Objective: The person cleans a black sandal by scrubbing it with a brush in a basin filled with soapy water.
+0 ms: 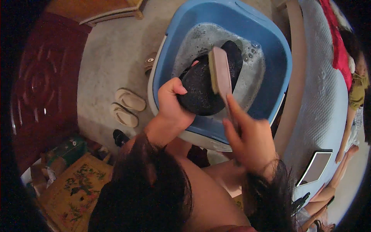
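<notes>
Dark hair (148,189) close in, brush (222,67) at a black item (199,91)

Brush handle is gripped by the right hand (251,141), slightly blurred, fingers curled round it. Item's near left edge is clasped by the left hand (172,104), thumb on top, fingers beneath mostly hidden. Bristles (213,75) are turned toward the rounded black surface; pressure cannot be told. Item is held over soapy water (255,71) within a blue tub (285,58). Best done with the item braced firmly, strokes kept short and even and clear of the left thumb, edges included, suds picked up often. Beyond, pale sandals (130,99) are seen on the floor (98,77)
</notes>
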### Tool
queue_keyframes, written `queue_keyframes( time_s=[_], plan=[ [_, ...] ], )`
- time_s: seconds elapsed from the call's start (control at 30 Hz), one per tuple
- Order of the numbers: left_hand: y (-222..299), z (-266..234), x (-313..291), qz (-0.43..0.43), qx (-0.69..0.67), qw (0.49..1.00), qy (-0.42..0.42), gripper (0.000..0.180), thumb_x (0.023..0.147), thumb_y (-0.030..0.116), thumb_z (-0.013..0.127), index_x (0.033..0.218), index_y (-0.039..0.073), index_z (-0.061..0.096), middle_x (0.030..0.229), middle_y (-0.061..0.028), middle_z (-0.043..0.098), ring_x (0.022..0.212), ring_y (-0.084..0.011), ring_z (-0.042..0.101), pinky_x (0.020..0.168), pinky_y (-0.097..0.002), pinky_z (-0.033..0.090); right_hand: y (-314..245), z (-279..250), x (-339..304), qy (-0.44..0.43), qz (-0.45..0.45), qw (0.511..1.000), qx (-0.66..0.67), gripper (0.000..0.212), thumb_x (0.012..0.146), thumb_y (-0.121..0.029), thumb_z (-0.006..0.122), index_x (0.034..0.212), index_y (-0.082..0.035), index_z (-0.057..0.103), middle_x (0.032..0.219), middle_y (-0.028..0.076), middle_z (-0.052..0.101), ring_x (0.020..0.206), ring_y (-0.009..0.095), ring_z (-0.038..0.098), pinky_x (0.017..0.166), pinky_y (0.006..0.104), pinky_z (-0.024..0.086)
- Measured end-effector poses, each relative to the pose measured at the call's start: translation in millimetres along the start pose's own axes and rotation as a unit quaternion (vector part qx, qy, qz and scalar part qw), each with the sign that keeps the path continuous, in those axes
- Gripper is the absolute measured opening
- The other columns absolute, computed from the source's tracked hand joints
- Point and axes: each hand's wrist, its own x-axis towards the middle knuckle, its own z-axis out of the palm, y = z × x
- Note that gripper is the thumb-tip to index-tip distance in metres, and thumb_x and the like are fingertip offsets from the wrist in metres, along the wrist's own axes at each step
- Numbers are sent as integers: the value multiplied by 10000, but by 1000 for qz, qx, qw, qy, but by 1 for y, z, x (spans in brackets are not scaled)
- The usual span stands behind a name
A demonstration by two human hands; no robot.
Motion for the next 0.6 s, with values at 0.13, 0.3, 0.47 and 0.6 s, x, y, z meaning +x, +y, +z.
queue_keyframes(
  time_s=[0.13, 0.3, 0.47, 0.6],
  plan=[
    [4, 11, -4, -15, -36, 999, 6, 612, 574, 269, 429, 1108, -19, 508, 1033, -168, 585, 932, -322, 562, 876, -416, 424, -18, -22, -42, -71, -14, 995, -74, 582, 751, -209, 602, 1289, -136, 394, 586, 148, 573, 504, 308, 572, 497, 366, 450],
    [2, 12, -1, -40, -71, 996, -20, 555, 585, 139, 400, 1119, 20, 492, 1083, -141, 552, 998, -291, 521, 925, -375, 377, 4, 1, 0, 18, -29, 999, 16, 585, 756, -165, 597, 1297, -124, 379, 545, 150, 548, 469, 273, 570, 476, 322, 443],
    [3, 1, -2, -1, -26, 1000, -2, 578, 570, 189, 417, 1113, 7, 503, 1060, -148, 570, 967, -305, 539, 904, -398, 397, -1, 1, -6, -12, -31, 999, 25, 589, 764, -145, 596, 1306, -123, 365, 543, 144, 544, 470, 253, 575, 470, 312, 435],
    [-1, 4, 1, 2, -14, 1000, 15, 634, 547, 248, 432, 1120, -14, 499, 1051, -161, 580, 943, -330, 556, 886, -425, 418, -22, -17, -27, -89, -9, 995, 50, 539, 777, -134, 587, 1283, -127, 402, 559, 119, 561, 497, 218, 590, 477, 292, 438]
  ],
)
